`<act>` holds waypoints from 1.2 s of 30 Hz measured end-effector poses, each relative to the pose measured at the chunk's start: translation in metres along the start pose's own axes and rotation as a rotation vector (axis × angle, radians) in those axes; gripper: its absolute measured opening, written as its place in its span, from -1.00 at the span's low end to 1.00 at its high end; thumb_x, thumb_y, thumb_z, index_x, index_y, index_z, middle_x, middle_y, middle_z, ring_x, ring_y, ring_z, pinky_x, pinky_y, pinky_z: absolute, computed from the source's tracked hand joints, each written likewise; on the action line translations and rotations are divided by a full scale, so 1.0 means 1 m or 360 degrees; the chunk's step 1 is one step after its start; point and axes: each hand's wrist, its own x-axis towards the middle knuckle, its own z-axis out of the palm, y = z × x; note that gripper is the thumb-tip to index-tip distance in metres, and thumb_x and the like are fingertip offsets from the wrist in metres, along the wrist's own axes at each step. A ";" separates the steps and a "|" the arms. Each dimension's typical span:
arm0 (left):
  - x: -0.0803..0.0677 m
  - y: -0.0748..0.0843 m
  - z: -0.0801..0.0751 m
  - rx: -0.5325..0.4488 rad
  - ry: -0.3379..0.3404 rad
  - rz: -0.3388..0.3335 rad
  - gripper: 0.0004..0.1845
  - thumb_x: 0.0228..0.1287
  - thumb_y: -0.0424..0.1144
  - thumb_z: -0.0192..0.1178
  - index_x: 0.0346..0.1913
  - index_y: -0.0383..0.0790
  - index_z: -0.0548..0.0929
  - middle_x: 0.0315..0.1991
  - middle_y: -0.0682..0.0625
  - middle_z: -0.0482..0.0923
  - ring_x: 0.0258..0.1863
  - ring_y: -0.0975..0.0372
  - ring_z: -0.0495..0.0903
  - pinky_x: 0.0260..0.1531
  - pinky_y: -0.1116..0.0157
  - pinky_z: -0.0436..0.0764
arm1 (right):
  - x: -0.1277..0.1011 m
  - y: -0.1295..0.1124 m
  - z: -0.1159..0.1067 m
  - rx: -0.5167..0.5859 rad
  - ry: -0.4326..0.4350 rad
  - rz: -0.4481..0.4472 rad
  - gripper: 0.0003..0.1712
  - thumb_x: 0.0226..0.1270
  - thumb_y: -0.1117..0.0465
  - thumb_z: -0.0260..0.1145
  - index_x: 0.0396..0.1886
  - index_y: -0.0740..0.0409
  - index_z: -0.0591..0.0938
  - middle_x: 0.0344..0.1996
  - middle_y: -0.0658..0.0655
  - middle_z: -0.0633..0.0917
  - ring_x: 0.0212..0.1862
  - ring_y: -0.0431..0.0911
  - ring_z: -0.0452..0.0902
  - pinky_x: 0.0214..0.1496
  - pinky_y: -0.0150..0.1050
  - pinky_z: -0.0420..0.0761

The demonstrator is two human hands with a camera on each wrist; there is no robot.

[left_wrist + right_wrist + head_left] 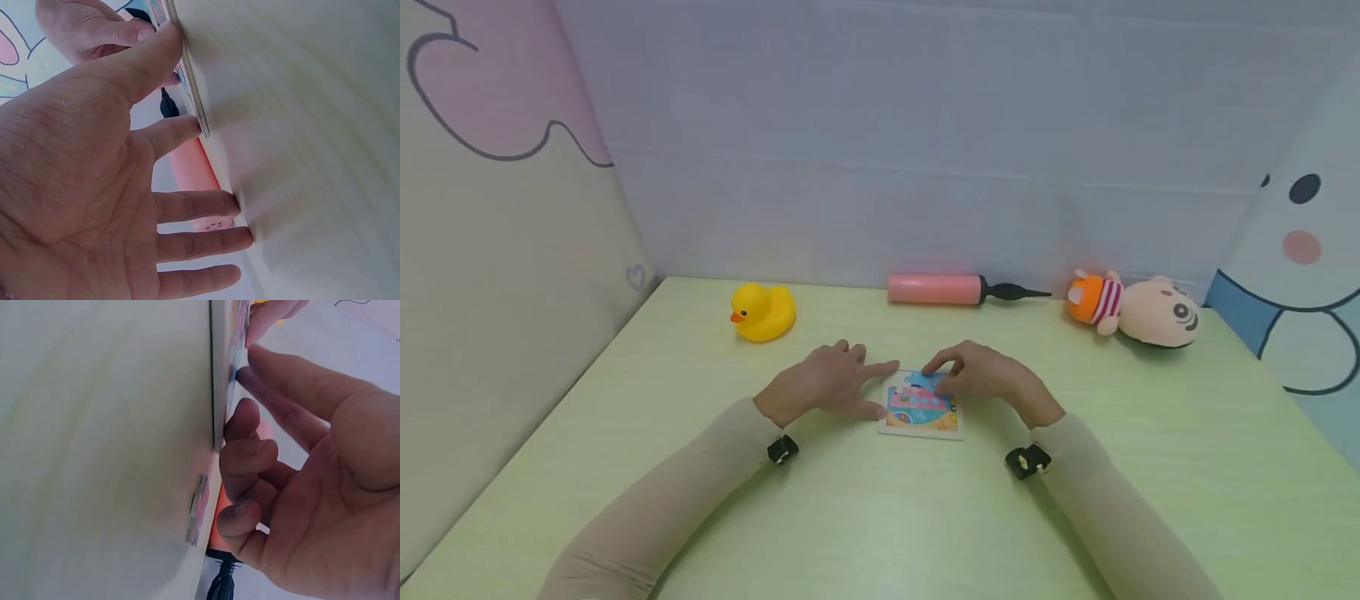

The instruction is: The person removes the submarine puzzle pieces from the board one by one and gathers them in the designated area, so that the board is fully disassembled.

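While both hands sit at the puzzle board (921, 407), which lies flat mid-table on the green table (850, 517), nothing is lifted. Going left to right from the board:

Far left and behind it: yellow rubber duck (763, 312), well apart. Left hand (823, 382): fingers straight and spread, released, fingertips resting on the table; index and thumb touch the board's left edge, confirmed in the left wrist view (94, 162). Board itself: colourful picture, thin white frame, edge-on in both wrist views (187, 75) (220, 369).

Right hand (981, 373): fingers curled, thumb and index tips pressed on the board's upper right part, pinching at a piece there; the right wrist view (300, 462) shows curled fingers against the board edge. Cannot tell if a piece is actually gripped.

Behind the board: pink air pump (955, 289) by the back wall. Far right of it: plush doll (1131, 310) lying on its side.
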 end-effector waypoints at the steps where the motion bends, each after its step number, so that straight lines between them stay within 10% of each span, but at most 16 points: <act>1: 0.000 0.000 -0.001 -0.0003 0.0001 -0.0001 -0.16 0.31 0.45 -0.02 0.58 0.29 0.10 0.32 -0.22 0.38 0.12 -0.04 0.42 0.04 0.07 0.52 | 0.000 -0.001 0.000 -0.0003 0.0003 0.0006 -0.64 0.34 0.22 0.40 0.13 0.03 0.70 -0.19 0.14 0.63 -0.14 -0.01 0.46 -0.09 -0.15 0.44; 25: -0.003 0.003 -0.001 0.0020 -0.0003 -0.0009 -0.16 0.32 0.46 -0.03 0.58 0.28 0.10 0.29 -0.23 0.39 0.06 -0.03 0.43 -0.02 0.10 0.54 | 0.000 -0.005 0.012 0.0237 0.0013 -0.0043 -0.75 0.37 0.33 0.36 -0.02 0.22 0.55 -0.45 0.08 0.42 -0.38 -0.09 0.34 -0.31 -0.25 0.34; 36: 0.000 0.002 0.000 0.0029 0.0004 -0.0006 -0.15 0.31 0.47 -0.04 0.59 0.28 0.10 0.29 -0.22 0.39 0.08 -0.03 0.43 0.03 0.07 0.52 | 0.003 -0.005 0.011 0.0023 0.0157 0.0051 -0.66 0.27 0.20 0.48 0.01 0.07 0.64 -0.35 0.12 0.60 -0.32 -0.05 0.46 -0.28 -0.22 0.44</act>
